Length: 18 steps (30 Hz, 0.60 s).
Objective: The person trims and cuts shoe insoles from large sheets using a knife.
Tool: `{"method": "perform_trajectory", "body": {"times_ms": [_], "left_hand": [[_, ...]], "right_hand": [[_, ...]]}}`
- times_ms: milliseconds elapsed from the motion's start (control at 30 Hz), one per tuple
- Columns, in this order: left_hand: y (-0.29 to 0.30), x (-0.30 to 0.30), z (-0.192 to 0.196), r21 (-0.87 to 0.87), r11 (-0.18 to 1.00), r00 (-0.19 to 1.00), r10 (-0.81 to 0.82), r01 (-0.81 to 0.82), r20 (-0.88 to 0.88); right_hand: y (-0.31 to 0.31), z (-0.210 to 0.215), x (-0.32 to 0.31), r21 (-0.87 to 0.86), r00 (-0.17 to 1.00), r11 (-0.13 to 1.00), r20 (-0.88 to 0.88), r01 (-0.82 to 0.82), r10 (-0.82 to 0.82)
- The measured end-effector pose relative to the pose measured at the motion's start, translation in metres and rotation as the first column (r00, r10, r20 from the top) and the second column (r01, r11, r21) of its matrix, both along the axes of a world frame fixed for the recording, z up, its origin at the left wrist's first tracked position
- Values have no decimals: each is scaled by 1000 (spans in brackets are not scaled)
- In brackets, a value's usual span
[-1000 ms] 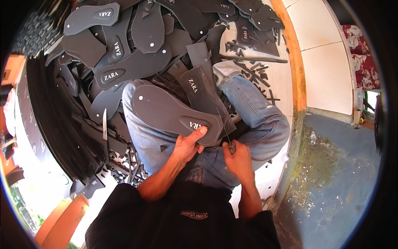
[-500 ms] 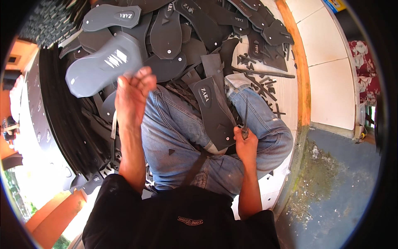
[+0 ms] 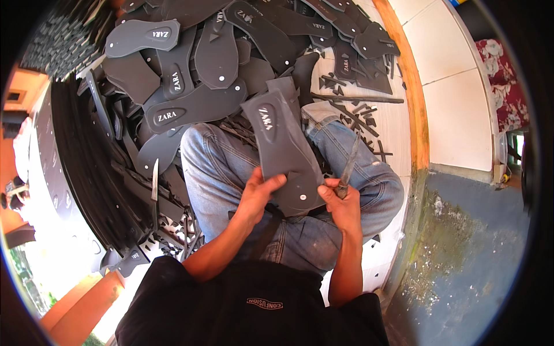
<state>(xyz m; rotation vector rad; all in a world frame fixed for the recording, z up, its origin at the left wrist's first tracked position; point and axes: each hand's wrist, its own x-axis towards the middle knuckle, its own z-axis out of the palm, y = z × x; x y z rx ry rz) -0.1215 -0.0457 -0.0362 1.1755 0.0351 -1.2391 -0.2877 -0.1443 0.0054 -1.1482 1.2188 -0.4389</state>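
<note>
A dark grey sandal sole (image 3: 283, 144) with pale lettering at its narrow end and a small white dot at its broad end is held above my crossed legs. My left hand (image 3: 258, 193) grips its left edge, thumb on top. At the opposite edge, my right hand (image 3: 343, 209) is closed around the handle of a knife (image 3: 350, 164), its blade pointing up and away, while the thumb side touches the sole. Fingers under the sole are hidden. A second knife (image 3: 154, 187) with a light blade lies left of my knee, among scraps.
Loose soles (image 3: 196, 106) are heaped beyond my legs. Stacked dark sheets (image 3: 86, 167) stand along the left. Black offcuts (image 3: 360, 118) litter the pale floor at right, bounded by a wooden strip (image 3: 414, 98). White tiles and a stained grey floor (image 3: 461, 248) lie beyond it.
My left hand has come from the far left down to the sole on my lap. The blurred grey sole near that hand is no longer in the air. The lap sole now sits slightly raised.
</note>
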Motion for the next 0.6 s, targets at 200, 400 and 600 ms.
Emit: {"method": "perform_trajectory", "body": {"times_ms": [200, 400, 600], "left_hand": [[9, 12, 29, -361, 933, 981, 63, 7, 183], [3, 27, 33, -203, 945, 928, 301, -258, 219], [8, 14, 36, -312, 888, 684, 459, -337, 566]], "right_hand": [[9, 18, 16, 13, 940, 995, 329, -94, 85], [15, 17, 21, -39, 983, 997, 174, 62, -54], [33, 4, -16, -163, 989, 984, -141, -76, 53]]}}
